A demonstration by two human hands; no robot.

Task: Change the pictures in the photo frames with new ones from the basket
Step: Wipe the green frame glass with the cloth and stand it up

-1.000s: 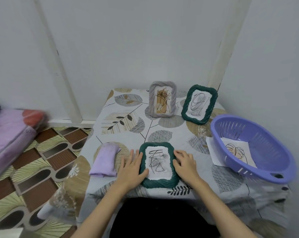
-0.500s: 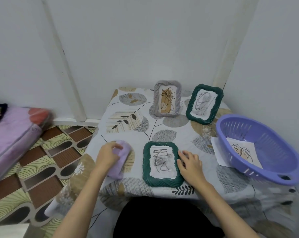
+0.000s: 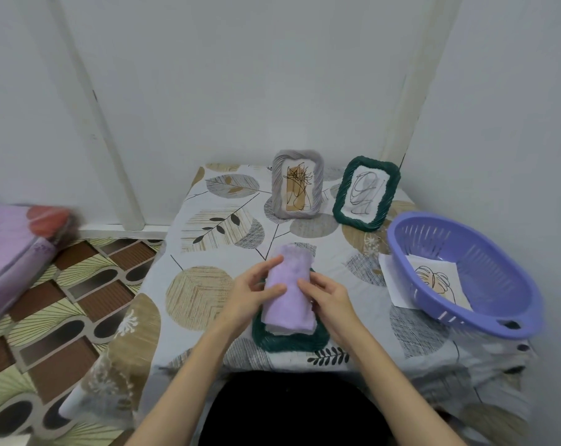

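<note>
A dark green photo frame [image 3: 287,341] lies flat near the table's front edge, mostly covered by a folded lilac cloth [image 3: 289,291]. My left hand [image 3: 250,291] holds the cloth's left side with thumb and fingers round it. My right hand [image 3: 329,297] touches the cloth's right edge with its fingertips. At the back a grey frame [image 3: 297,185] and a second green frame [image 3: 366,194] stand upright, each with a line drawing. The purple basket [image 3: 466,275] at right holds a paper picture [image 3: 437,281].
A white sheet [image 3: 390,281] lies under the basket's left rim. The leaf-patterned tablecloth [image 3: 208,236] covers the table in a wall corner. A purple mattress [image 3: 12,249] lies on the patterned floor at left.
My left hand picked up the lilac cloth from the table's left part and brought it onto the lying green frame. My right hand shifted from the frame's edge to the cloth.
</note>
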